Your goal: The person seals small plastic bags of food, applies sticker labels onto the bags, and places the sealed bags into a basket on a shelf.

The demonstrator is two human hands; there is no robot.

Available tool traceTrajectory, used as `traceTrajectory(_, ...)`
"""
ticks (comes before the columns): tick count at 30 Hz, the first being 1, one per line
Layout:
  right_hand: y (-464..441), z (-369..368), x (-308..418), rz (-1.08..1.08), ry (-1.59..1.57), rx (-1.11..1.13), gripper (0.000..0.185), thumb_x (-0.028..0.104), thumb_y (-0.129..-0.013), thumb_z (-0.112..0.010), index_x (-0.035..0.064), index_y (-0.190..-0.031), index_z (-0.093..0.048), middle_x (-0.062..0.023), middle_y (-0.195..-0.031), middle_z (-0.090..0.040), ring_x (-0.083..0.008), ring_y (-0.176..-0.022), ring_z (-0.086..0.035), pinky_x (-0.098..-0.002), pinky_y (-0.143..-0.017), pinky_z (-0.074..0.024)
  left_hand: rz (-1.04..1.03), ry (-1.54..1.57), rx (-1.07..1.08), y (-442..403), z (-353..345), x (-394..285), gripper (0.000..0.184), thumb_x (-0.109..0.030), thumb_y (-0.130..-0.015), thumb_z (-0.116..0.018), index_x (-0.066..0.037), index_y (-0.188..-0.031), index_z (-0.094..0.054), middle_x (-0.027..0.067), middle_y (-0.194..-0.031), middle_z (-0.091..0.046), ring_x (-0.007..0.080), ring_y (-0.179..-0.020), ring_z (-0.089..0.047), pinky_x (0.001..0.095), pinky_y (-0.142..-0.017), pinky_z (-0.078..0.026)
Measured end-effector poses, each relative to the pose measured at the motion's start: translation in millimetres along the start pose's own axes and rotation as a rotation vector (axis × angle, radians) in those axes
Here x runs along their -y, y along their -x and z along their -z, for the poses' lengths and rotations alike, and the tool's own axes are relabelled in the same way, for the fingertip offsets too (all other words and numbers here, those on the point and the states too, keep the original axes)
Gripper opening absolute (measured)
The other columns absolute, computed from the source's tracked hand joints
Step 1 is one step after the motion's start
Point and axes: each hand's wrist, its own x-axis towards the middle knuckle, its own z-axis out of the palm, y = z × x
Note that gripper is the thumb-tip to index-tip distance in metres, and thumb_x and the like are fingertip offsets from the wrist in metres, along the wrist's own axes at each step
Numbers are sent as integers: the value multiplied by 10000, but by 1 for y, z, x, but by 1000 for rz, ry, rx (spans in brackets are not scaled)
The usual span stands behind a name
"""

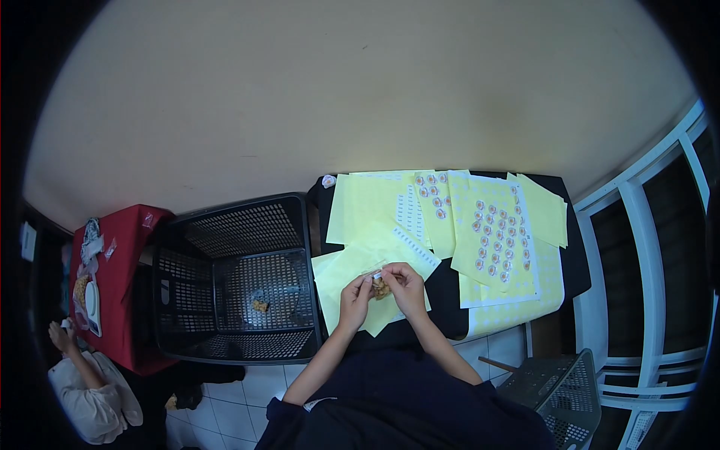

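Observation:
Both my hands meet over the yellow sheets at the near edge of the black-covered table. Between them is a small clear packet of light-brown pieces (382,289) with a white strip at its top. My left hand (355,301) pinches the packet's left side. At the upper right of the packet, the fingers of my right hand (406,288) are closed on it. Beneath lies a yellow sheet (337,289); another yellow sheet with rows of small printed white labels (411,214) is just beyond. Sheets of round stickers (491,240) spread to the right.
Left of the table stands a large black crate (259,343) with a similar small packet (260,306) on its floor. Farther left, a person (97,397) works at a red-covered table (124,300). A grey basket (551,390) is at lower right, beside white window bars (645,262).

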Motion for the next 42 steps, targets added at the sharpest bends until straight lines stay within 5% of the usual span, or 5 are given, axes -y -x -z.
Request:
traceTrajectory(21, 33, -10, 32, 301, 271, -169, 65, -30, -690, -639, -22, -741, -600, -95, -842, -565, -127, -778, -563, -225, -711, -460, -57, 23, 53, 16, -9, -29, 201, -90, -850, -486, 38, -979, -572, 67, -903, -598, 88, -782, -546, 206, -707, -436)
traceTrajectory(26, 62, -18, 38, 259, -8, -307, 216, 10, -681, -665, -25, -845, -528, -79, -786, -585, -112, -730, -570, -233, -656, -456, 3, -27, 135, 35, -6, -38, 188, -75, -845, -489, 38, -967, -576, 70, -882, -601, 90, -782, -546, 205, -695, -435)
traceTrajectory(32, 115, -23, 46, 228, 33, -503, 353, 22, -690, -660, -25, -983, -469, -64, -764, -589, -94, -705, -567, -220, -646, -455, -57, -166, 379, 67, -5, -46, 156, -38, -839, -486, 49, -935, -572, 87, -901, -591, 121, -819, -557, 239, -741, -457)
traceTrajectory(42, 238, -6, 44, 162, 413, -890, 323, 29, -677, -665, 5, -959, -510, -46, -714, -590, -106, -694, -566, -236, -667, -438, -79, -223, 942, 113, -31, -15, 101, -4, -785, -545, 33, -872, -578, 109, -886, -588, 158, -820, -579, 262, -750, -467)
